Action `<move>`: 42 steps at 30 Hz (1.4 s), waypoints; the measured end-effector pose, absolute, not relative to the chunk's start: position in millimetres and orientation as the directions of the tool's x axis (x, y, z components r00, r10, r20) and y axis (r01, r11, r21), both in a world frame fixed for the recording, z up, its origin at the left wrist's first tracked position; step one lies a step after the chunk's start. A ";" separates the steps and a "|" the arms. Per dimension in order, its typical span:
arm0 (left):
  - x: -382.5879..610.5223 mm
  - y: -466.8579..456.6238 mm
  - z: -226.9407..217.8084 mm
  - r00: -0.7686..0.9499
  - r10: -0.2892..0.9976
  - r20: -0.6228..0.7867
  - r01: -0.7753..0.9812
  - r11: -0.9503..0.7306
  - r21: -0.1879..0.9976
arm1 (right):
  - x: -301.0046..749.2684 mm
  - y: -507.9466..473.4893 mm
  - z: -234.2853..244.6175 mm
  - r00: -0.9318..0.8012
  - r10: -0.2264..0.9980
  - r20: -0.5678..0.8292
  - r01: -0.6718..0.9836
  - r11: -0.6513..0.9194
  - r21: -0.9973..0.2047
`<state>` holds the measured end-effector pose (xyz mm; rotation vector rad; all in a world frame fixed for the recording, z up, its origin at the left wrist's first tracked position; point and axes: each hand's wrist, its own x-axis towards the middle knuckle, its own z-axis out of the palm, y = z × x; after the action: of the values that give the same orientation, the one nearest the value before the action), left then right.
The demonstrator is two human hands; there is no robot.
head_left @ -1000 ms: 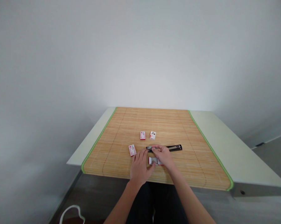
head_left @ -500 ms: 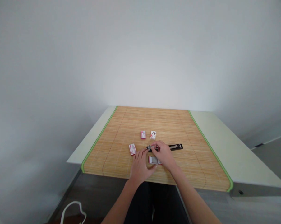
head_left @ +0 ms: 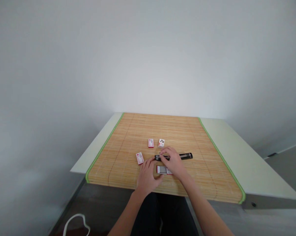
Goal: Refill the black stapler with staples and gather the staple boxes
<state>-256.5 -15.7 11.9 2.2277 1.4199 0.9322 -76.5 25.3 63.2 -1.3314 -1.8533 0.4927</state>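
Black and slim, the stapler (head_left: pixel 186 156) lies on the bamboo mat (head_left: pixel 172 127) beneath my right hand (head_left: pixel 174 165), fingertips drawn together, on what I cannot tell; my left hand (head_left: pixel 146 176) rests loosely spread by its near end, where a nudge could skew it. Closer to me, a half-open box (head_left: pixel 163 169) shows something grey, perhaps staples; the other boxes (head_left: pixel 139 158) look closed, contents hidden.
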 end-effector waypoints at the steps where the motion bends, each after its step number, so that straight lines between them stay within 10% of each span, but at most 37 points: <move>1: -257.4 -15.4 11.9 0.299 0.892 0.341 0.668 -0.450 0.593 | -73.4 20.2 66.0 -0.186 0.908 0.375 0.601 0.407 -0.688; 20: -260.5 -9.8 5.3 0.310 0.890 0.334 0.642 -0.455 0.617 | -67.8 -0.8 55.1 -0.462 0.880 0.109 0.805 0.468 -0.364; 42: -277.2 1.6 1.4 0.403 0.871 0.282 0.570 -0.480 0.667 | 9.9 -30.0 34.6 -0.252 0.968 -0.004 0.708 0.182 -0.682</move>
<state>-277.2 1.6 1.4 2.1934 1.2281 0.8504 9.9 -30.0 34.6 -1.5732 -2.0318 0.8041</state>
